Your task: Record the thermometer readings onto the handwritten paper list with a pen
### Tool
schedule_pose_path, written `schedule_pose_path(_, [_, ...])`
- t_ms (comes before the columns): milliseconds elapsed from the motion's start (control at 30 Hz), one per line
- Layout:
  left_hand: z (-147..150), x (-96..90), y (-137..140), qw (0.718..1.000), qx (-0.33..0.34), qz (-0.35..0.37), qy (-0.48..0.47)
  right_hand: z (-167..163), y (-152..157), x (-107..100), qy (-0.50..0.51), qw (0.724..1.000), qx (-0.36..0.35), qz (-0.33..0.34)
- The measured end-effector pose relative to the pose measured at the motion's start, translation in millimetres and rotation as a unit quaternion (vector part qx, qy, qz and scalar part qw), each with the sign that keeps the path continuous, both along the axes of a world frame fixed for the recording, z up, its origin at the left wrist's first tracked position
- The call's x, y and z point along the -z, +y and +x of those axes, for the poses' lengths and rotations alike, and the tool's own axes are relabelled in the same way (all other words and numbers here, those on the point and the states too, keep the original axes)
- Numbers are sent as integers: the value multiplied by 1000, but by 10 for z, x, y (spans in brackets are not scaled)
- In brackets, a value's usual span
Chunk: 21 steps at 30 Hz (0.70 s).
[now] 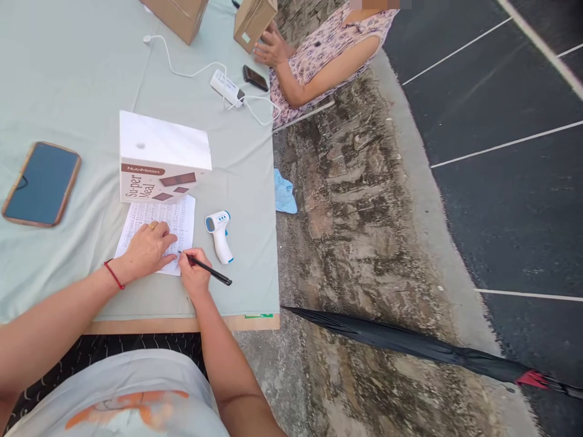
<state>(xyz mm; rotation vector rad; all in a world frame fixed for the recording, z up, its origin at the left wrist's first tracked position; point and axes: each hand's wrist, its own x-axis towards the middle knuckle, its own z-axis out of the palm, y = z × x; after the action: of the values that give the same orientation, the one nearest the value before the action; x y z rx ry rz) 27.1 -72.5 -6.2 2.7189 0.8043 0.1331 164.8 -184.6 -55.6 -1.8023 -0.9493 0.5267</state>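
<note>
A sheet of paper [184, 220] covered in rows of small writing lies near the table's front edge. My left hand [148, 250] rests on it with the fingers spread, holding nothing. Between the fingers of my right hand [195, 272] is a black pen [212, 271], its tip at the sheet's right side. Just beyond the paper stands a white box [166, 142] printed "NutriMotion Super Meal", overlapping the sheet's far edge. To the right of my right hand lies a white and blue infrared thermometer [221, 237].
At far left lies a phone [43, 182]. A white power strip [226, 87] with its cable and a small black object [255, 77] sit farther back. Another person's hands [271, 48] touch a cardboard box [255, 21]. A folded black umbrella [410, 343] extends right of the table.
</note>
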Motion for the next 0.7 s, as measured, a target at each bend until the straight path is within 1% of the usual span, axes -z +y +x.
schedule_pose_path(300, [-5,34,4,999,-1,-13,-36,-4,-1,-14,11,1000,7,0])
schedule_pose_path(400, [-9,44,6,1000,2,-8,-29,-7,3,-21,22,1000,6,7])
schedule_pose_path(567, [-8,31,7,999,-1,-10,-34,-4,-3,-18,28,999,31,17])
schedule_pose_path(700, [-11,6,8,1000,3,-3,-10,0,-6,-21,21,1000,18,7])
